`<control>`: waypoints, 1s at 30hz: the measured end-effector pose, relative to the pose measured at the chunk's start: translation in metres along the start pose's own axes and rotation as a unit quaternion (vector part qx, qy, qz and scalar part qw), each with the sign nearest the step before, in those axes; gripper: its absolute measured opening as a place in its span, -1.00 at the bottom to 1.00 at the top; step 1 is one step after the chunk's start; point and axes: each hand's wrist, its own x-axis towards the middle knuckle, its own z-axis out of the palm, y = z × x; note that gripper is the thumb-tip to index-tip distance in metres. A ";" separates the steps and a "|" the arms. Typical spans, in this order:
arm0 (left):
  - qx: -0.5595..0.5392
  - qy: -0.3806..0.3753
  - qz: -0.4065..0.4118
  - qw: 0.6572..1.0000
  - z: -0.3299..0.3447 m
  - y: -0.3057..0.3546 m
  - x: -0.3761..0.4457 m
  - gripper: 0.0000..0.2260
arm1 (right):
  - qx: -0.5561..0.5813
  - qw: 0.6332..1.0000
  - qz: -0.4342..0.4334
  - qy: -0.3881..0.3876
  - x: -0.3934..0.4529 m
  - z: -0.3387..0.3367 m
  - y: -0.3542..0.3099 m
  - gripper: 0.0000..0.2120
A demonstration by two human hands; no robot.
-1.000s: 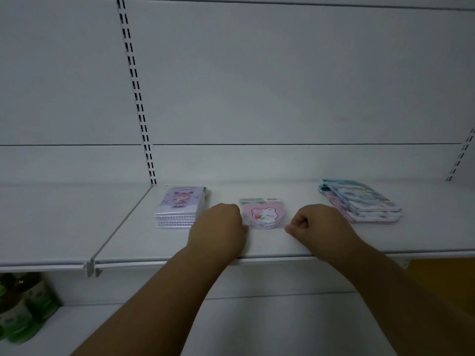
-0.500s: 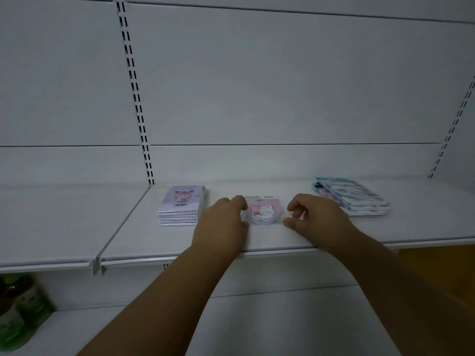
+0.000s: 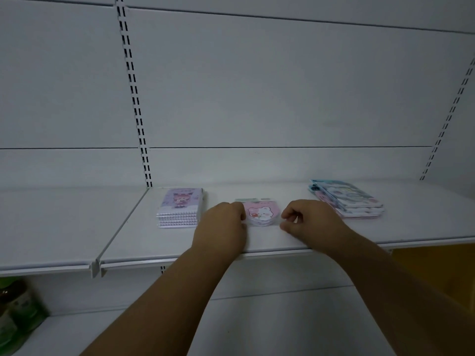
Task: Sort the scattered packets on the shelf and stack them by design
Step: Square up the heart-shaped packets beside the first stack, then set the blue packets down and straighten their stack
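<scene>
Three piles of packets sit on the white shelf [image 3: 257, 242]. Taking the pink stack [image 3: 261, 213] in the middle as landmark: it shows a white bear on a pink, rounded packet, with a pale header strip at its far edge, so its long axis runs front to back and its top points toward the back wall. Several packets lie in it, but the exact number cannot be told.

Left of the pink stack, well apart, lies the purple stack [image 3: 180, 210] of about five or six packets, squared up, with a cartoon figure upright on the top one, its long axis also front to back. Right of the pink stack lies the blue stack [image 3: 347, 200], roughly four or five packets, fanned and skewed, its long axis angled toward the back left.

The left hand [image 3: 221, 227] has its fingers curled against the pink stack's left edge. The right hand [image 3: 308, 219] pinches at its right edge with curled fingers and thumb.

Green bottles [image 3: 15, 312] stand on the lower shelf, far below and left of the pink stack.
</scene>
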 end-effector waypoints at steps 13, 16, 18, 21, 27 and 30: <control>-0.059 0.007 0.085 0.995 0.010 0.100 0.025 -0.84 | -0.019 0.993 0.032 0.112 0.001 -0.100 0.075 -0.97; -0.076 -0.034 0.053 0.995 0.032 0.135 0.048 -0.82 | -0.020 0.991 0.069 0.113 0.019 -0.116 0.110 -0.90; -0.092 -0.068 0.008 0.993 0.045 0.158 0.064 -0.73 | -0.022 0.990 0.107 0.085 0.035 -0.121 0.130 -0.82; -0.072 -0.130 -0.045 0.988 0.064 0.187 0.085 -0.57 | -0.040 0.986 0.161 -0.009 0.055 -0.111 0.153 -0.69; -0.118 -0.112 -0.150 0.975 0.095 0.208 0.103 -0.61 | 0.040 0.984 0.167 -0.043 0.067 -0.086 0.173 -0.64; -0.237 -0.077 -0.198 0.948 0.096 0.209 0.101 -0.52 | 0.227 0.957 0.183 -0.006 0.062 -0.084 0.177 -0.79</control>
